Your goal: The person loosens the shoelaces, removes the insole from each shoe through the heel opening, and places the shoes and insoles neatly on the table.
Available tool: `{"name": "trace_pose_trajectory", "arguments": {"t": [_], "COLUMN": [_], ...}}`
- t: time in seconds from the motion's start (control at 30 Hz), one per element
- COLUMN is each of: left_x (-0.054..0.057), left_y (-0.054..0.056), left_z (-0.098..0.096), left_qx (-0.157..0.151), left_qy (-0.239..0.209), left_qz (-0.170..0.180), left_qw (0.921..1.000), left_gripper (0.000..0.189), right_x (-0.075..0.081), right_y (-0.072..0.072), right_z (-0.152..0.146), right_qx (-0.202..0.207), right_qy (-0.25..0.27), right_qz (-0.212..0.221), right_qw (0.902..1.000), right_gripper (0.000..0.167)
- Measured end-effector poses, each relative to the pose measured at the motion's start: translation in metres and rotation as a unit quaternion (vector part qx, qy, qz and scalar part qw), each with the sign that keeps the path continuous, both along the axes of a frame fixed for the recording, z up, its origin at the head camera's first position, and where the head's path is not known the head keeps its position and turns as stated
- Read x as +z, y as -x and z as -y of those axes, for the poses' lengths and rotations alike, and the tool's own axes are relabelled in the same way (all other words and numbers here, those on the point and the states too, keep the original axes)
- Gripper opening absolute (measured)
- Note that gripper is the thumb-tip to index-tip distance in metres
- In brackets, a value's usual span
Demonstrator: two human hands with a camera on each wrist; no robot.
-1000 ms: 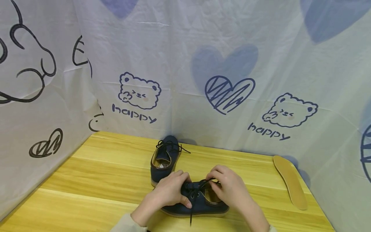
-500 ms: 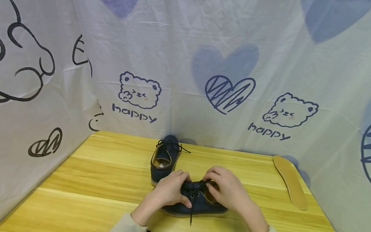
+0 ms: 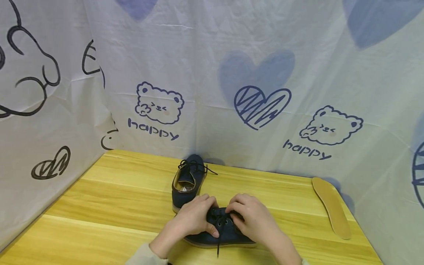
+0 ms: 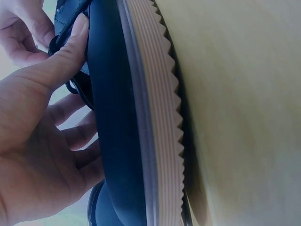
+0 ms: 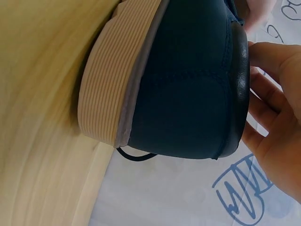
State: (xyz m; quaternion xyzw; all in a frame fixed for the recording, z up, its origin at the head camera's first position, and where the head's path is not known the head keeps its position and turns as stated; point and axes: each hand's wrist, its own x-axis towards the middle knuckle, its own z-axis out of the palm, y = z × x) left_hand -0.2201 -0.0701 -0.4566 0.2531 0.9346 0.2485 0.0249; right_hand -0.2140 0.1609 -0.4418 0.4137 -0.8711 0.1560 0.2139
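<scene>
Pale cloth (image 3: pixel 205 70) printed with hearts, bear faces and the word "happy" is hanging behind a yellow wood-grain table (image 3: pixel 112 191), and I am following the scene from my seat, left to right. First, a light sleeve (image 3: pixel 145 255) is entering at the bottom edge. Further back, the far shoe (image 3: pixel 186 177), dark blue and laced, is standing upright with its toe pointing at the cloth. Just in front of it, the left hand (image 3: pixel 195 217) is gripping the front part of the near shoe (image 3: pixel 228 237), thumb on the side closer to me and fingers going over the other side. That near shoe is resting on its sole at the front of the table, toe to the left, one end of its black laces (image 3: pixel 221 220) hanging down its side. Next, the right hand (image 3: pixel 253 217) is bending its fingers over the shoe's opening, beside the laces; I am not managing to tell whether it is pinching anything. Well apart at the right, a tan insole (image 3: pixel 331 208) is lying flat.
</scene>
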Motion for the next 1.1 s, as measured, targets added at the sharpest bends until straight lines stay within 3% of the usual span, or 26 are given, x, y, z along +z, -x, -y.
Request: {"name": "trace_pose_trajectory", "arguments": {"t": [0.43,1.1], "left_x": [0.001,0.001], "left_y": [0.001,0.001], "left_z": [0.0,-0.001], "left_qx": [0.002,0.002], "left_qy": [-0.001,-0.002], "left_qz": [0.001,-0.009], "left_qw": [1.0,1.0], "left_gripper": [0.061,0.063], "right_x": [0.002,0.004], "right_y": [0.001,0.008], "right_z": [-0.001,-0.017], "right_qx": [-0.012,-0.058], "right_qy": [0.0,0.023], "right_qz": [0.012,-0.006], "right_qw": [0.9998,0.9981], "right_gripper": [0.018,0.026]}}
